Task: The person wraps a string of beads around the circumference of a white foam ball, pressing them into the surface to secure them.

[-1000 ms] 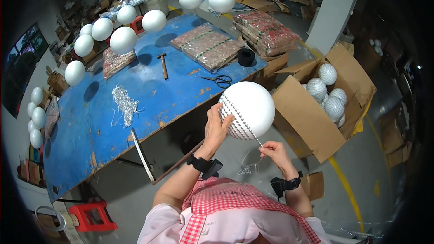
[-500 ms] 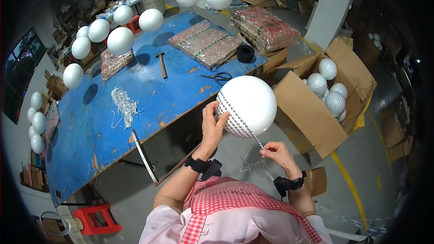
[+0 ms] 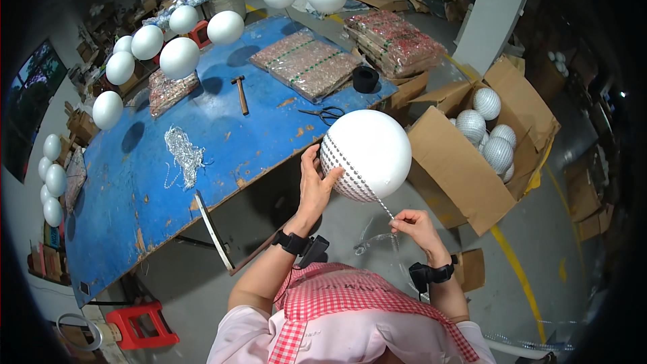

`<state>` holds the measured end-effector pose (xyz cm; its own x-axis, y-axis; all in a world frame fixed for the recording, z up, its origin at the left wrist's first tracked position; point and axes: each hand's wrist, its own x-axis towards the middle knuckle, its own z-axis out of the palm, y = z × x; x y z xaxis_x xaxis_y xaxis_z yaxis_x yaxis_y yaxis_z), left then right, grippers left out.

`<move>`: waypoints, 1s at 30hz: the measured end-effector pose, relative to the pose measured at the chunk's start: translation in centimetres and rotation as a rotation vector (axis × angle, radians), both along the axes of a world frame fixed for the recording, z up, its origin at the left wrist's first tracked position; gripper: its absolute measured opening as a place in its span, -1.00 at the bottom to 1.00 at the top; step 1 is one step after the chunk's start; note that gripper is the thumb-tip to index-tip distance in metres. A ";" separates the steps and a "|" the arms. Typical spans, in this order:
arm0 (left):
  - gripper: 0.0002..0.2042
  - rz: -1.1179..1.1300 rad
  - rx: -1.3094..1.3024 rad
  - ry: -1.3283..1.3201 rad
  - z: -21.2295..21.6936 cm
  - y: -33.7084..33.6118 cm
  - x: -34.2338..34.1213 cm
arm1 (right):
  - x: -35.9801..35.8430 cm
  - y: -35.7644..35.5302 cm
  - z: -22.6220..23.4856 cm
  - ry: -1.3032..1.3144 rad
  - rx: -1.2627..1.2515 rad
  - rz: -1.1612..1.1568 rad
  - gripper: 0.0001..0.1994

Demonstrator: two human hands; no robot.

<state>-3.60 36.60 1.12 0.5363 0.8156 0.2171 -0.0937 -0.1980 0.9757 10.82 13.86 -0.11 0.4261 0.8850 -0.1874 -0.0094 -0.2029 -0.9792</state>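
Dark lettering, only partly legible, runs across the red-and-white checked cloth apron [image 3: 323, 307] at the near side. Smaller grey lettering, too faint to read, marks the pale pink cloth shirt [image 3: 344, 337]. At the left edge, a small teal box [image 3: 53, 235] bears blurred letters.
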 end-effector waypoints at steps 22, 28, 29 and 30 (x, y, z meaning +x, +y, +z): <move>0.02 -0.142 0.194 0.318 0.7 0.2 -0.2 | 2.0 1.9 -3.8 -0.418 -0.097 0.004 -0.85; -0.17 0.060 0.209 0.165 0.1 -0.2 -0.3 | 2.4 1.8 -4.7 -0.327 -0.050 0.010 -0.86; -0.17 0.053 0.204 0.171 -0.4 0.0 -0.2 | 2.2 1.8 -4.3 -0.326 -0.048 0.011 -0.86; -0.19 0.023 0.273 0.206 -1.2 0.4 -0.2 | 2.2 1.9 -4.1 -0.324 -0.047 0.012 -0.86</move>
